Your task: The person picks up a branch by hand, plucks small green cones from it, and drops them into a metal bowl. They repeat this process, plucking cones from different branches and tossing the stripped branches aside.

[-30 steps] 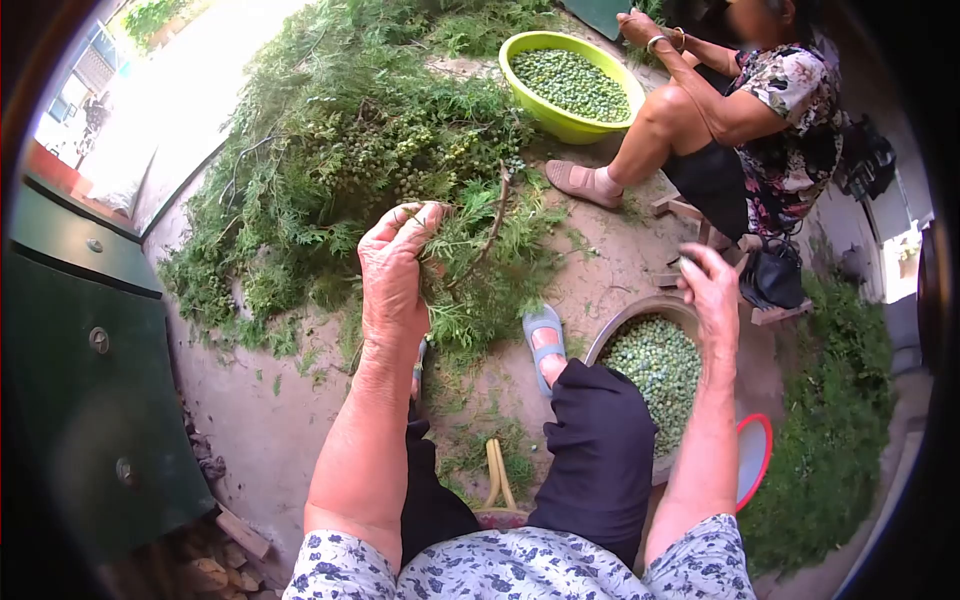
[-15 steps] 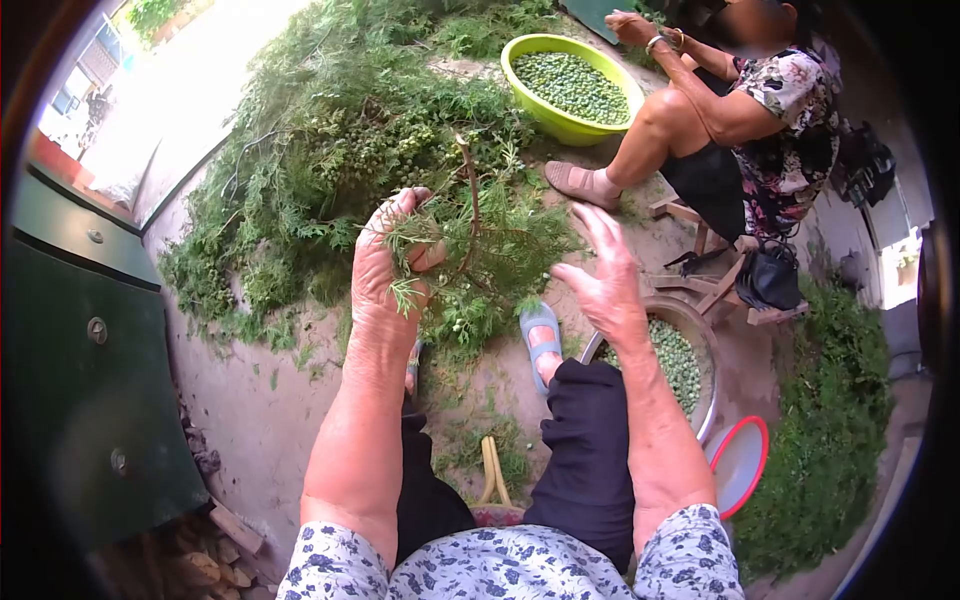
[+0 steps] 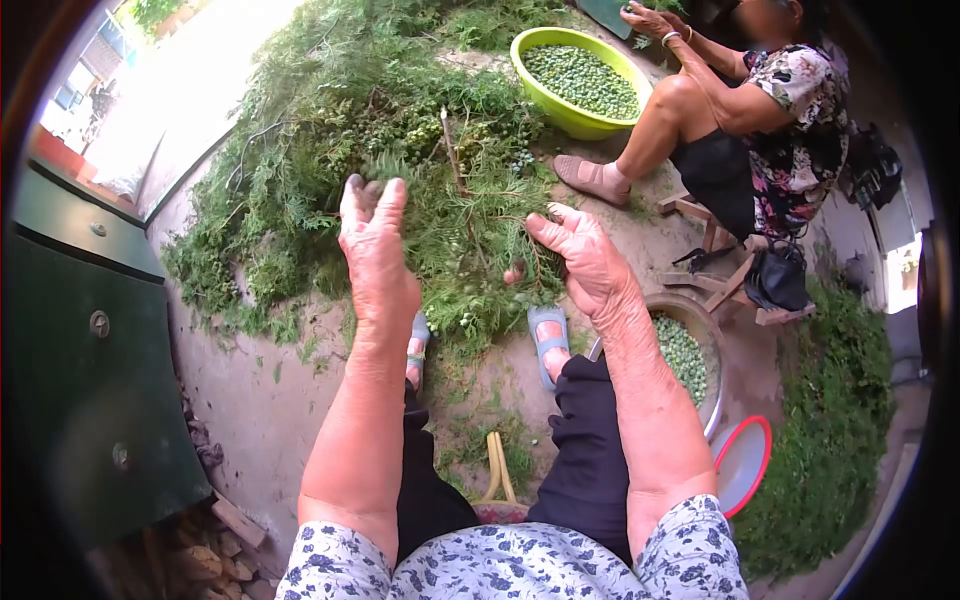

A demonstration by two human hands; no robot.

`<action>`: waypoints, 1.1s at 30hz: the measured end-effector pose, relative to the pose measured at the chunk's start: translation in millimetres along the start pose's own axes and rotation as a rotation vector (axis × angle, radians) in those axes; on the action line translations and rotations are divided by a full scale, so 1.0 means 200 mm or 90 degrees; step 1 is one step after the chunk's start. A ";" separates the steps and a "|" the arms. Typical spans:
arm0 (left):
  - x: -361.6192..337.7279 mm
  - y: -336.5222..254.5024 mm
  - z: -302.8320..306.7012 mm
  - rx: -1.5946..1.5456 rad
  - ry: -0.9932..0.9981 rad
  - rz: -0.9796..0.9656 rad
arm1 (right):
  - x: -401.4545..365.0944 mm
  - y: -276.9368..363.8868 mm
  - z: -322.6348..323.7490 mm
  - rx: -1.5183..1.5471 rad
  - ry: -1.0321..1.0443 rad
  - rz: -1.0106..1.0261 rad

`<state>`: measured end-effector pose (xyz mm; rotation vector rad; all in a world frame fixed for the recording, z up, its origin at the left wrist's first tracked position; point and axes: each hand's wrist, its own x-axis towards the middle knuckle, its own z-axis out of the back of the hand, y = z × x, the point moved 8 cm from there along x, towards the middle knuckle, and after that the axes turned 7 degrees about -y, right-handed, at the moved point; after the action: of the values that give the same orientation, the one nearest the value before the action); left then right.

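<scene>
My left hand [image 3: 380, 245] is raised over the left part of the green pile, its fingers apart. Just beyond its fingertips is a blurred green sprig [image 3: 388, 166], and no firm hold on it shows. To the right, my right hand [image 3: 590, 258] has its fingers round the foliage of a leafy branch [image 3: 480, 235]; one fingertip shows through the leaves. The bare brown stem of this branch points away from me, over the pile of evergreen cuttings [image 3: 300, 150].
A lime-green basin [image 3: 516, 62] of green berries stands ahead, near a seated person [image 3: 735, 110]. A metal basin [image 3: 712, 400] of berries and a red-rimmed container [image 3: 765, 450] are at my right. Greenery [image 3: 825, 440] lies beyond them. Dark green cabinets [image 3: 90, 390] stand left.
My left hand has come away from the branch, and its fingers have spread. My right hand has moved slightly left and lower, and its fingers have closed round the foliage.
</scene>
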<state>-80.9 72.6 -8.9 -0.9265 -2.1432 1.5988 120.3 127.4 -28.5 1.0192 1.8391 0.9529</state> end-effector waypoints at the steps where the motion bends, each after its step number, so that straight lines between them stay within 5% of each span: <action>1: -0.04 -0.08 -0.01 0.110 -0.022 -0.130 | 0.01 0.00 0.00 0.001 0.003 -0.001; 3: -0.26 -0.40 -0.09 0.455 -0.108 -0.650 | 0.01 0.00 -0.01 -0.234 0.060 0.035; 4: -0.30 -0.41 -0.15 0.406 0.032 -0.770 | 0.02 0.00 -0.03 -0.317 0.073 0.072; 6: -0.33 -0.25 -0.27 0.309 0.338 -0.547 | -0.01 0.01 -0.06 -0.379 0.111 0.066; 9: -0.38 -0.05 -0.33 0.468 0.548 -0.502 | -0.05 0.04 -0.11 -0.415 0.178 0.114; 10: -0.38 -0.05 -0.33 0.469 0.550 -0.503 | -0.07 0.06 -0.12 -0.416 0.198 0.096; 12: -0.35 0.05 -0.31 0.386 0.590 -0.128 | -0.07 0.09 -0.12 -0.417 0.223 0.096; 15: -0.33 0.14 -0.28 0.504 0.588 -0.045 | -0.07 0.16 -0.05 -0.378 0.107 0.041; 17: -0.32 0.16 -0.26 0.442 0.564 0.031 | -0.04 0.25 -0.02 -0.297 0.085 0.224; 19: -0.34 0.13 -0.26 0.172 0.504 0.199 | -0.03 0.21 0.03 -0.075 0.063 0.063; 22: -0.34 0.14 -0.26 0.141 0.526 0.206 | -0.01 0.23 0.02 -0.140 0.048 0.197; 27: -0.36 0.15 -0.29 0.151 0.556 0.217 | -0.01 0.18 -0.03 -0.161 0.038 0.191; 30: -0.38 0.16 -0.31 0.204 0.584 0.187 | -0.02 0.21 -0.13 -0.266 0.012 0.337; 33: -0.37 0.15 -0.30 0.243 0.543 0.193 | -0.03 0.20 -0.10 -0.243 -0.034 0.212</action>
<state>19.7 73.7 -7.8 -1.4883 -1.1187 1.3012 116.6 133.1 16.6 1.1121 1.3924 1.3974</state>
